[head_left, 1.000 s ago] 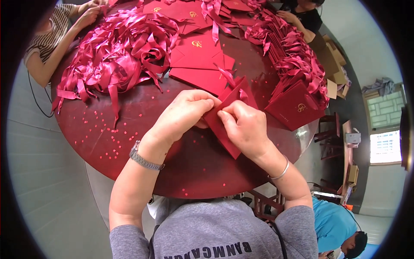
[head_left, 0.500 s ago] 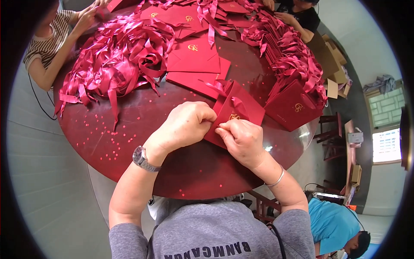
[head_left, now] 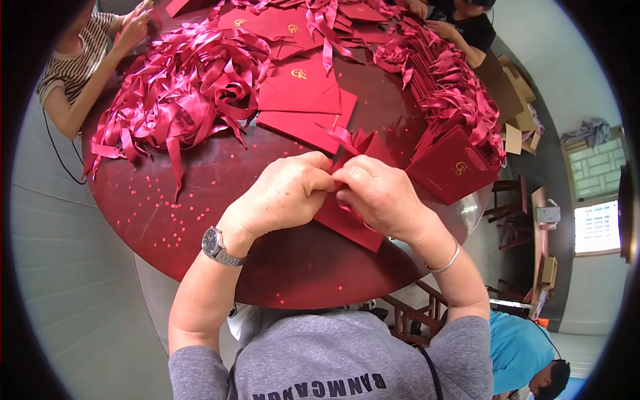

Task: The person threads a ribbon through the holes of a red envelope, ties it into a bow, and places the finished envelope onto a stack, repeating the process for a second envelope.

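Observation:
Both of my hands meet over a red paper gift bag (head_left: 348, 228) near the front of the round table. Bent fingers of my left hand (head_left: 288, 191) pinch the bag's left edge. My right hand (head_left: 381, 197) is closed, its thumb and forefinger pressed together against the left fingertips. A pink ribbon (head_left: 342, 138) sticks up from the bag beyond my hands, and more ribbon shows below the right fingers. What exactly the right fingertips pinch is hidden. The bag lies tilted, its front mostly covered by my right hand.
A heap of pink ribbons (head_left: 183, 93) lies left on the table (head_left: 267, 267). Flat red bags (head_left: 300, 87) are stacked beyond my hands. A row of ribboned bags (head_left: 453, 163) stands right. Two people work across the table; cardboard boxes (head_left: 513, 93) stand at the right.
My right hand has moved up and left to meet my left fingertips, turning over the bag's front. The bag has tilted, and its lower corner now points toward me. My left hand has barely moved.

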A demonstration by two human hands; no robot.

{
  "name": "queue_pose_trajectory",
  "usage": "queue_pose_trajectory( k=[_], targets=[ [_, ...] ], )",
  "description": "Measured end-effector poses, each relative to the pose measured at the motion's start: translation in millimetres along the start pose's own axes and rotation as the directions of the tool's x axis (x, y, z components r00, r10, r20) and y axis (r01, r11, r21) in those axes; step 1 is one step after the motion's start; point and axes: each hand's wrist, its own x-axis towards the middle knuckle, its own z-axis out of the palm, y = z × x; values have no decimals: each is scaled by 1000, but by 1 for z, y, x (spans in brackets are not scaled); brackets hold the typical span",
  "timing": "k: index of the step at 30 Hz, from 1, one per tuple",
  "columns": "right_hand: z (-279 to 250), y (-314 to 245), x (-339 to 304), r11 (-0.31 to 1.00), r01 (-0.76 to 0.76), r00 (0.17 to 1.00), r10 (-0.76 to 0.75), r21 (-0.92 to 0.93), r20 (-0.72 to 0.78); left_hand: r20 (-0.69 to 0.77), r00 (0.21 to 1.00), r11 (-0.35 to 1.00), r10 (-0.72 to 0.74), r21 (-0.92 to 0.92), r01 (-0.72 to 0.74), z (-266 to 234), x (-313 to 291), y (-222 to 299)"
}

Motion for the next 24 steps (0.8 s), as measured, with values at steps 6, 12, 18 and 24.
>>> queue_pose_trajectory(
  k=[6, 12, 18, 24],
  targets=[
    [-10, -2, -9, 998, -26, 993, 20, 52, 115, -44, 998, 999, 43, -1, -43, -5, 1, 7],
    [-11, 0, -13, 995, -32, 986, 17, 91, 168, 22, 1000, 994, 6, -112, -4, -4, 2, 4],
    [-10, -2, -14, 973, -119, 989, 99, 197, 109, 93, 994, 990, -63, -118, 74, -3, 3, 9],
    [2, 0, -17, 961, -120, 993, 116, 251, 28, 150, 987, 991, -55, -113, 72, 0, 2, 8]
  ],
)
